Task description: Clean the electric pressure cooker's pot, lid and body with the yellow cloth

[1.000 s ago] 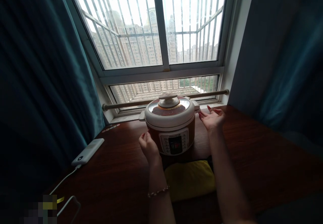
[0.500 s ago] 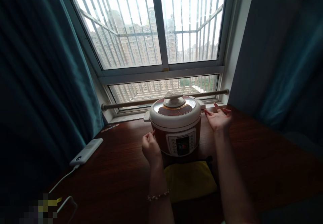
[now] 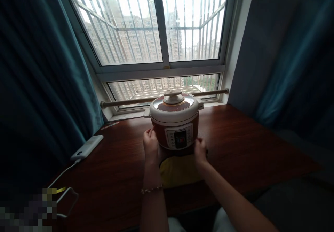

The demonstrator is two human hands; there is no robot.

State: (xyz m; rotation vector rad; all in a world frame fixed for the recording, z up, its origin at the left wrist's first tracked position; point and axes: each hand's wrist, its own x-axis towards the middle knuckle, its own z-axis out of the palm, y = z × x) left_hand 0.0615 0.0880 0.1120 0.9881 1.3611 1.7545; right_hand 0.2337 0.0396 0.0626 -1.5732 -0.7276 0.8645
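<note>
A white and brown electric pressure cooker (image 3: 174, 118) stands on the wooden table, its control panel facing me and its lid on. At its lower left side is my left hand (image 3: 150, 143), fingers curled and pressed together; whether they hold anything is hidden. My right hand (image 3: 200, 151), slightly blurred, is closed beside the lower right front of the cooker, and I cannot make out anything in it. Below the panel lies a yellow cloth pouch (image 3: 180, 172) with a dark edge, between my forearms and partly behind the right one.
A white power bank (image 3: 87, 148) with a white cable (image 3: 61, 175) lies at the left of the table (image 3: 240, 145). Behind the cooker, a horizontal rail (image 3: 130, 101) crosses in front of the barred window. Blue curtains (image 3: 78, 85) hang on both sides.
My right hand has come down from beside the cooker's right handle to its lower front, and its spread fingers have closed. My left hand stays by the left side. The view has shifted slightly.
</note>
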